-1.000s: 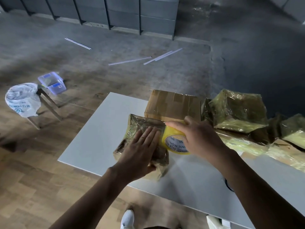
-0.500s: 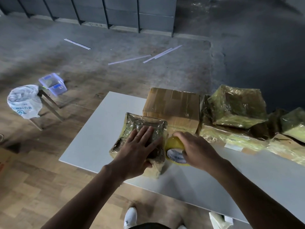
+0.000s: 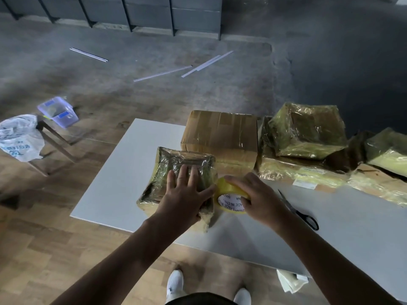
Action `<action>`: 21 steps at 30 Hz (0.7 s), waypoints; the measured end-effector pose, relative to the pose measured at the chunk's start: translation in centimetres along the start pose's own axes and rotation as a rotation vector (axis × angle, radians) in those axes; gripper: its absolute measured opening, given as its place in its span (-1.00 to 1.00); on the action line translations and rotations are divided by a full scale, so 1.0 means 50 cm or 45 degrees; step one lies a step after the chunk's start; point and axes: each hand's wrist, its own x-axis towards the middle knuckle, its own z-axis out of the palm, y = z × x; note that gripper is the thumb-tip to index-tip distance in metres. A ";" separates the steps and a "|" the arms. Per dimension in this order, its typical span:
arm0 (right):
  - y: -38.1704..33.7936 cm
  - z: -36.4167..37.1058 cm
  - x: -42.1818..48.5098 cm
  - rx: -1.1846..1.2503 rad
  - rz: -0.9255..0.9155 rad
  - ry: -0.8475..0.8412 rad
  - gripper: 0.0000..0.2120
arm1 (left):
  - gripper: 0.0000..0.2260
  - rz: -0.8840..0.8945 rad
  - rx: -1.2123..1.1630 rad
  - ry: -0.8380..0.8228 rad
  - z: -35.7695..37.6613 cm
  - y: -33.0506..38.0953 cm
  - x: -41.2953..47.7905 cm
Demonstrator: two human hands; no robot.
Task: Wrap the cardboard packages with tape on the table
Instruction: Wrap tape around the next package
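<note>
One tape roll [image 3: 228, 194] lowered to table [image 3: 123, 172] at centre, gripped by curled right hand [image 3: 257, 197] | one wrapped package [image 3: 176, 159] pressed under flat left hand [image 3: 185, 197] | one scissors [image 3: 293, 208] at right | at least four other packages [image 3: 220, 133] behind

The right grip [image 3: 257, 199] covers much of the yellow roll of tape [image 3: 228, 198]; its core print is only partly legible. The left grip [image 3: 185, 194] hides part of the tape-wrapped cardboard package [image 3: 176, 159]. The white surface [image 3: 132, 172] and a yellow-wrapped parcel [image 3: 389, 150] run off the right edge
</note>
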 end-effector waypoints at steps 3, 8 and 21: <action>-0.003 -0.012 -0.002 -0.125 -0.042 -0.028 -0.20 | -0.10 -0.001 -0.005 -0.019 -0.001 -0.004 -0.003; 0.014 0.000 -0.028 -0.401 0.006 -0.234 -0.21 | -0.11 -0.031 0.004 -0.037 -0.003 -0.007 -0.004; -0.003 -0.007 0.022 0.519 0.223 0.157 -0.58 | -0.33 -0.105 -0.543 -0.118 -0.118 -0.103 -0.001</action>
